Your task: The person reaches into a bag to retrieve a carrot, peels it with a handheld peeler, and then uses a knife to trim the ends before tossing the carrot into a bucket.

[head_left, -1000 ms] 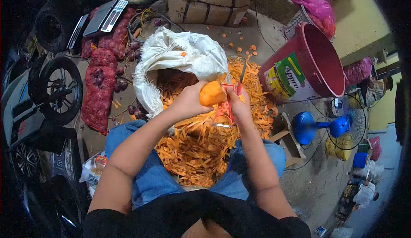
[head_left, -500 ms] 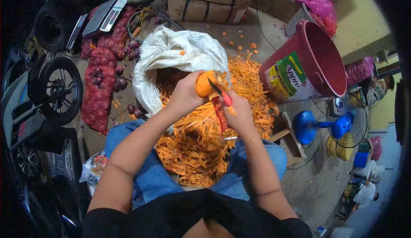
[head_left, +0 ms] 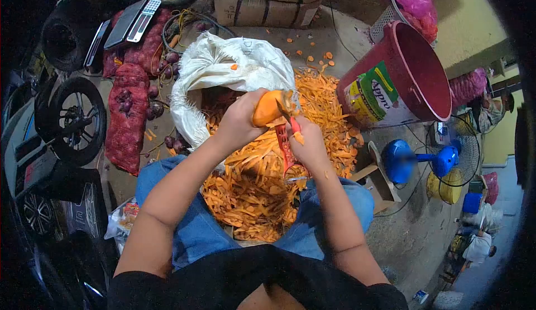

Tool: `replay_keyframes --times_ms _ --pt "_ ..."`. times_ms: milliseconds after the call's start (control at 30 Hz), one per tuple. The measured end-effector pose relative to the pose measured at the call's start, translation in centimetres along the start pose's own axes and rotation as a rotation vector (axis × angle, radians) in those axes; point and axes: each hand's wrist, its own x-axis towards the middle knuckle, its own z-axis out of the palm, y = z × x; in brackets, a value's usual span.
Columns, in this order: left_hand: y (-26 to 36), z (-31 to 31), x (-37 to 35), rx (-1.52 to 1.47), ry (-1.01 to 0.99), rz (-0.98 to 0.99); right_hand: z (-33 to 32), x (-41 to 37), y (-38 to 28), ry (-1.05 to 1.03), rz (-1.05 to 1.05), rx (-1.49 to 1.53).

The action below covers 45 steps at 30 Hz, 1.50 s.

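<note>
My left hand (head_left: 239, 122) is closed around a thick orange carrot (head_left: 267, 108), its stem end pointing right. In my right hand (head_left: 309, 146) is a small knife (head_left: 294, 123) with a red handle. Its dark blade meets the carrot near the stem end. A red peeler (head_left: 285, 148) hangs below the same hand, apparently held in its lower fingers. Beneath both hands lies a heap of carrot peelings (head_left: 251, 190), spreading between my knees and off to the right. Behind it gapes a white woven sack (head_left: 237, 59), with a small carrot piece on its folded top.
A tall maroon bucket (head_left: 371, 59) leans at the right, near a blue fan (head_left: 399, 162) and an opened cardboard box (head_left: 379, 184). Red net bags of onions (head_left: 128, 126) and a scale (head_left: 144, 21) lie left, beside a motorcycle wheel (head_left: 78, 114). Tied bales (head_left: 268, 11) stand behind.
The knife blade has shifted down and lies closer against the carrot's stem end. The carrot has tilted slightly in my left hand. The peeler hangs at a slightly different angle.
</note>
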Motion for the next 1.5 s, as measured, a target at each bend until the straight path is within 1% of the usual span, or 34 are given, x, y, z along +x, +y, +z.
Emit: replay_keyframes --times_ms 33,167,233,267,333,367,433,500,567,600,633,667,700,733,767,800,833,867,900,967,1000,1033,1067,1100,1133,1167,1200,1233,1300,1333,1367,1400,1433,1500 --pt "-0.2 -0.1 0.0 0.06 0.008 0.072 0.2 0.0 0.2 0.018 -0.03 0.024" --pt "0.2 -0.6 0.1 0.077 -0.05 0.053 0.3 0.0 0.7 -0.058 0.074 0.06" --pt "-0.1 -0.6 0.2 -0.106 -0.165 -0.038 0.1 0.0 0.6 -0.083 0.047 0.171" --pt "0.0 -0.5 0.2 -0.107 -0.166 -0.038 0.1 0.0 0.7 -0.083 0.048 0.17" --pt "0.2 -0.4 0.2 0.006 -0.085 0.042 0.4 0.3 0.9 -0.071 0.086 0.115" --pt "0.2 -0.4 0.2 0.007 -0.087 0.044 0.4 0.3 0.6 -0.069 0.087 0.118" --pt "0.3 -0.6 0.1 0.19 -0.038 0.159 0.3 0.4 0.0 -0.159 0.158 0.22" --pt "0.5 -0.6 0.3 0.208 -0.052 0.171 1.4 0.9 1.5 -0.146 0.129 0.241" --pt "0.7 -0.1 0.3 -0.007 -0.074 -0.044 1.5 0.9 1.7 -0.134 0.103 0.256" --pt "0.7 -0.1 0.2 -0.008 -0.072 -0.045 1.0 0.8 0.7 -0.131 0.118 0.406" --pt "0.8 -0.1 0.1 -0.096 -0.098 -0.121 0.7 0.7 0.2 -0.128 0.133 0.555" --pt "0.8 0.0 0.0 -0.185 -0.125 -0.197 1.1 0.8 0.8 -0.13 0.133 0.554" --pt "0.7 -0.2 -0.2 -0.186 -0.123 -0.2 2.0 1.1 2.2 -0.133 0.084 0.478" --pt "0.4 -0.5 -0.3 -0.056 -0.107 -0.087 2.9 1.5 3.5 -0.136 0.033 0.404" --pt "0.3 -0.6 -0.4 0.075 -0.092 0.027 3.5 1.9 4.7 -0.137 0.034 0.404" --pt "0.6 -0.5 -0.6 0.075 -0.093 0.023 4.2 2.3 6.0 -0.173 0.075 0.298" --pt "1.3 -0.4 -0.8 -0.017 -0.077 0.08 5.2 2.4 7.4 -0.208 0.117 0.193" --pt "2.2 -0.5 -0.8 -0.109 -0.069 0.143 7.2 2.0 9.4 -0.069 0.212 0.699" --pt "4.0 -1.1 -0.4 -0.23 -0.141 0.102 7.4 1.2 8.5 -0.059 0.216 0.706" --pt "3.6 -1.7 -0.5 -0.193 -0.208 0.124 8.0 0.3 6.7 -0.14 -0.103 0.594" --pt "3.4 -1.7 -0.6 -0.195 -0.205 0.117 10.1 0.6 7.4 -0.084 -0.122 0.446" --pt "3.0 -1.7 -0.6 -0.205 -0.173 0.036 11.6 0.4 8.3 -0.089 -0.12 0.448" --pt "2.7 -1.6 -0.5 -0.215 -0.145 -0.042 12.5 0.3 8.6 -0.127 -0.088 0.331" --pt "2.1 -1.4 -0.4 -0.215 -0.146 -0.043 13.3 0.2 9.3 -0.163 -0.056 0.213" --pt "1.5 -1.1 -0.3 -0.343 -0.139 -0.124 13.4 0.7 11.1 -0.175 -0.105 0.163" --pt "1.1 -0.9 -0.2 -0.47 -0.131 -0.205 11.4 1.2 9.6 -0.173 -0.108 0.163" --pt "1.7 -1.2 -0.2 -0.618 -0.126 -0.335 8.0 1.5 6.2 -0.063 0.118 0.219" --pt "0.9 -0.9 -0.4 -0.617 -0.126 -0.335 5.8 1.8 4.6 0.047 0.346 0.273" --pt "-1.6 0.4 -1.0 -0.605 -0.095 -0.555 3.3 2.9 5.5 0.367 0.305 0.875" --pt "-2.2 0.9 -1.3 -0.607 -0.097 -0.553 1.4 2.7 5.5 0.436 0.27 0.913" --pt "-2.3 1.4 -1.4 -0.59 -0.186 -0.662 -1.2 2.3 4.0 0.508 0.236 0.95" --pt "-2.8 2.0 -1.7 -0.569 -0.278 -0.769 -3.0 2.3 3.6 0.529 0.215 1.137" --pt "-5.0 4.3 -3.0 -0.427 -0.215 -0.618 -4.7 2.2 3.4 0.549 0.193 1.325" --pt "-5.8 6.6 -4.3 -0.027 -0.542 -0.904 -8.0 1.1 2.1 0.701 0.115 1.216"
